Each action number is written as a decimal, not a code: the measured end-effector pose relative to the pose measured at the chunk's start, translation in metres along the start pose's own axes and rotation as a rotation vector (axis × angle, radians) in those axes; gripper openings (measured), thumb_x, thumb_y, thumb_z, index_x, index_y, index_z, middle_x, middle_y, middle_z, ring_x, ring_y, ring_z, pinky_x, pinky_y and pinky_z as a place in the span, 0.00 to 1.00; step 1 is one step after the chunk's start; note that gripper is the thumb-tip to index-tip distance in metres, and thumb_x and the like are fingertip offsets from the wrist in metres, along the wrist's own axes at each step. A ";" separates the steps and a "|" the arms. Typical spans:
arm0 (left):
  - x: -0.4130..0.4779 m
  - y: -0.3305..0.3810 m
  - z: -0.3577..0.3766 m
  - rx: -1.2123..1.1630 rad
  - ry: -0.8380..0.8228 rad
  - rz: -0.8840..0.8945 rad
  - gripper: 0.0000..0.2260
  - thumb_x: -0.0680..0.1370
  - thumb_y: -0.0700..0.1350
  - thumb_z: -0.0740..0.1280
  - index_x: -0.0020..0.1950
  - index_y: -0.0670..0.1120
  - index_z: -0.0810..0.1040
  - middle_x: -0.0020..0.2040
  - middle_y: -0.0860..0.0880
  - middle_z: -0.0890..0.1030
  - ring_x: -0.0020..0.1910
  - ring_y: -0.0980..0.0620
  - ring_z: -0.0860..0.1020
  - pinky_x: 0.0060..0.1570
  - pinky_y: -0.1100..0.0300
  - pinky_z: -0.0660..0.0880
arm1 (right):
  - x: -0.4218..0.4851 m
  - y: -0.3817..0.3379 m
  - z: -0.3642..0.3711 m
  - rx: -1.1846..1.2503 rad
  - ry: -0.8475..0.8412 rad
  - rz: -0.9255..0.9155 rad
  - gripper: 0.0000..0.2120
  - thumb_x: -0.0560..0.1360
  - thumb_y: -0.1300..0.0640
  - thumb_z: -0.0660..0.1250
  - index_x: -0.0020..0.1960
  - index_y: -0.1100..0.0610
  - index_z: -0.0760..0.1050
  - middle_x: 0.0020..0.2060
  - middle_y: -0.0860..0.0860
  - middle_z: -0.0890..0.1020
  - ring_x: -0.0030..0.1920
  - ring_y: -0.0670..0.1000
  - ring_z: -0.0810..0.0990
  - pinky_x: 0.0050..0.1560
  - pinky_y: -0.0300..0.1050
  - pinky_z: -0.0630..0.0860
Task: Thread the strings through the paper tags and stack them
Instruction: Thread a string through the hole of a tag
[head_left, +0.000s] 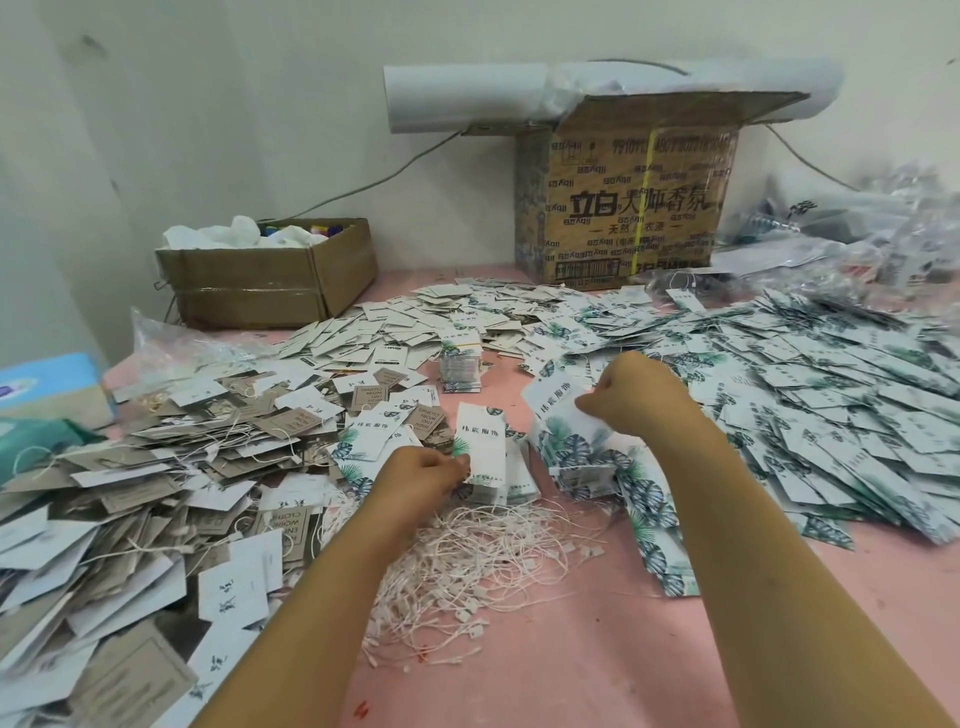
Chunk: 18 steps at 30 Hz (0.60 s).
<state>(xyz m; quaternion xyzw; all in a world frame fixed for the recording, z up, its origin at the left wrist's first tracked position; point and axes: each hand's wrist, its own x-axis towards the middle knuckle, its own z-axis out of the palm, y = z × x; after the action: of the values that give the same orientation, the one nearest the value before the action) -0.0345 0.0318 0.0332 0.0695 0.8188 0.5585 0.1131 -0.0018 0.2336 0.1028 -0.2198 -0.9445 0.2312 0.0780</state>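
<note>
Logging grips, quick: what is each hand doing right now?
Left hand: pinches the long white paper tag with green leaf print.
Right hand: fingers curled, pinching the edge of another white leaf-print tag.

Open desk (597, 665) only between the grips and back toward the person; heaps on both sides.
Between the left grip (431, 470), pinching a tag stack (483, 441), and the right grip (631, 389), holding fanned leaf tags (550, 410), a pink strip runs ahead to a banded bundle (460, 364). Strings (493, 551) lie just behind the left grip; brown tags (130, 493) crowd its left, loose leaf tags (831, 405) the right grip's right.
</note>
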 end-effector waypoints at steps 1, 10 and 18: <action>0.000 0.000 0.001 -0.015 0.008 0.012 0.12 0.78 0.47 0.66 0.37 0.42 0.76 0.33 0.47 0.74 0.19 0.57 0.66 0.20 0.67 0.61 | -0.002 -0.002 -0.002 0.060 -0.038 -0.023 0.13 0.75 0.54 0.67 0.38 0.63 0.75 0.28 0.54 0.73 0.28 0.53 0.71 0.31 0.38 0.67; -0.006 0.015 0.007 -0.265 0.012 0.161 0.08 0.74 0.45 0.70 0.36 0.47 0.79 0.41 0.48 0.80 0.44 0.55 0.76 0.38 0.63 0.66 | -0.012 -0.019 0.008 0.422 -0.224 -0.129 0.16 0.77 0.57 0.65 0.31 0.61 0.69 0.26 0.53 0.68 0.25 0.50 0.64 0.27 0.42 0.62; -0.013 0.022 0.003 -0.275 -0.150 0.269 0.09 0.67 0.54 0.68 0.41 0.50 0.79 0.34 0.62 0.81 0.35 0.66 0.78 0.40 0.69 0.71 | -0.015 -0.018 0.004 0.540 -0.342 -0.256 0.16 0.76 0.59 0.65 0.30 0.59 0.70 0.19 0.47 0.68 0.20 0.45 0.63 0.22 0.36 0.61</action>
<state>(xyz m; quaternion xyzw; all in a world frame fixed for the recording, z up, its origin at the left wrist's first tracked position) -0.0214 0.0393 0.0546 0.2035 0.7074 0.6684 0.1068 0.0040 0.2113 0.1068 -0.0289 -0.8686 0.4947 0.0025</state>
